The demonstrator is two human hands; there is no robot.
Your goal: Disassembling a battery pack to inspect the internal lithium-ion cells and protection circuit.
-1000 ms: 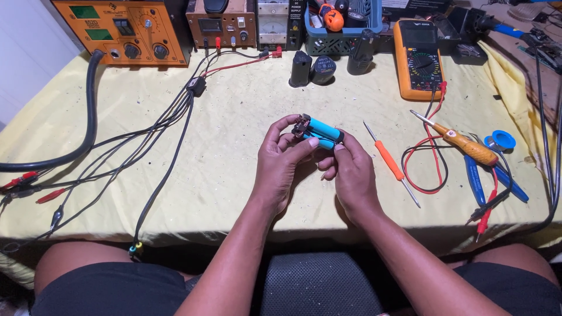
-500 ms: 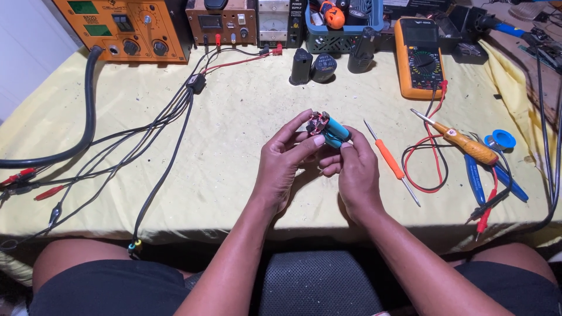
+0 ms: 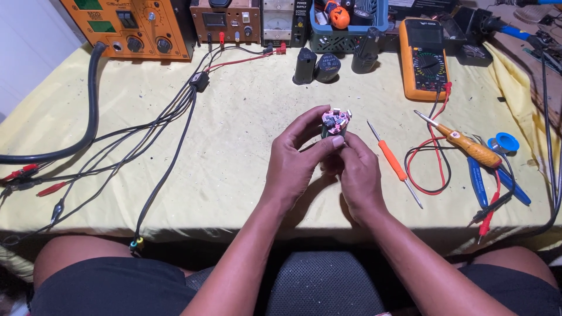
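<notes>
A small battery pack of blue cylindrical cells (image 3: 335, 122), its end with pink-and-white caps and metal tabs turned toward the camera, is held upright between both hands just above the table. The left hand (image 3: 298, 161) is closed on the pack from its left side, the thumb pressed across the front below the cap end and the fingertips curled over the top. The right hand (image 3: 357, 172) is closed on the lower part of the pack from the right, with the fingers tucked in behind it; the two hands are touching each other around the pack.

Just right of the right hand, a thin screwdriver with an orange plastic handle (image 3: 391, 159) is laid on the yellow cloth-covered table (image 3: 246, 146). Further right, a soldering iron with an amber handle (image 3: 468, 146) is seen lying slanted, with red and black test leads (image 3: 430, 169) looped beside it. Beyond these, blue-handled pliers (image 3: 480, 181) and a blue solder-wick spool (image 3: 503, 142) are found near the table's right edge.

Ahead of the hands, three dark cylindrical battery housings (image 3: 322, 67) are stood in a row. Ahead and to the right, an orange multimeter (image 3: 424, 58) is laid flat. To the left of the hands, a bundle of black cables (image 3: 170, 126) is run across the cloth toward an orange bench instrument (image 3: 132, 26) at the far left.
</notes>
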